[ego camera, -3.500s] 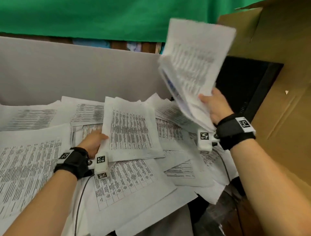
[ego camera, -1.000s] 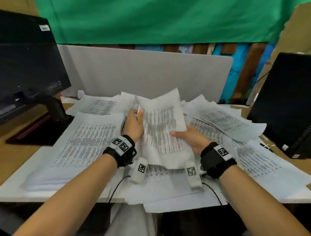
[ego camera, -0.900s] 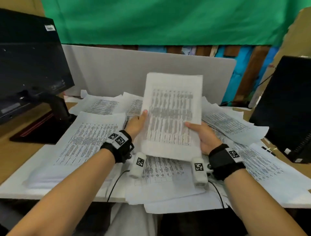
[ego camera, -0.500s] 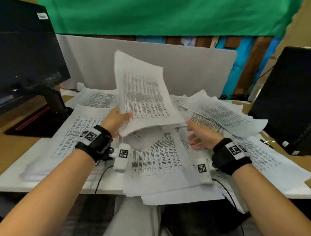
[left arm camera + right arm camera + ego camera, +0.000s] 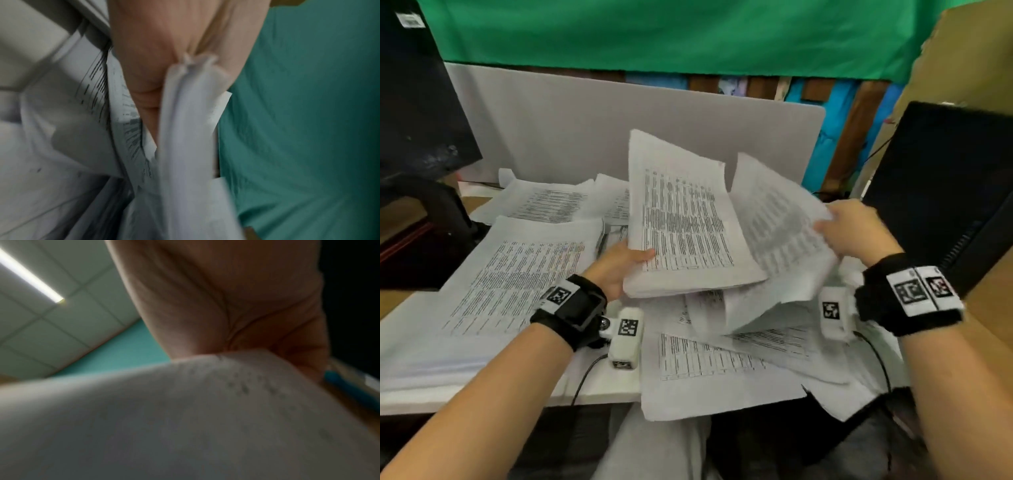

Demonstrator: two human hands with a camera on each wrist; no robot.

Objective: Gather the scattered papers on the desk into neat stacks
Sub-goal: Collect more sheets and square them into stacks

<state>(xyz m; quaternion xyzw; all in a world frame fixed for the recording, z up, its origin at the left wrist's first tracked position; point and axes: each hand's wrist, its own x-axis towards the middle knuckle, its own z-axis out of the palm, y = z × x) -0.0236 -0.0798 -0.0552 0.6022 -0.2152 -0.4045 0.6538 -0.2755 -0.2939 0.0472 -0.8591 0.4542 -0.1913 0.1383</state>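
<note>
Printed white papers [image 5: 709, 363] lie scattered over the desk. My left hand [image 5: 619, 263] grips a thick bundle of sheets [image 5: 681, 222] by its lower left corner, thumb on top, and holds it tilted above the pile; in the left wrist view the bundle's edge [image 5: 185, 129] sits between thumb and fingers. My right hand [image 5: 852, 229] pinches the right edge of a second, curling batch of sheets [image 5: 777, 233] lifted off the desk; in the right wrist view that batch of sheets [image 5: 185, 410] bulges under the hand. A squared stack [image 5: 510, 274] lies flat at the left.
A black monitor [image 5: 417, 102] on its stand is at the left, another black monitor [image 5: 948, 192] at the right. A grey divider panel [image 5: 585, 130] closes the back of the desk. Some sheets [image 5: 722, 401] overhang the front edge above my lap.
My left hand has kept the bundle raised and shifted it slightly right. My right hand, which lay on the loose sheets, has picked up a second batch and lifted it to the right.
</note>
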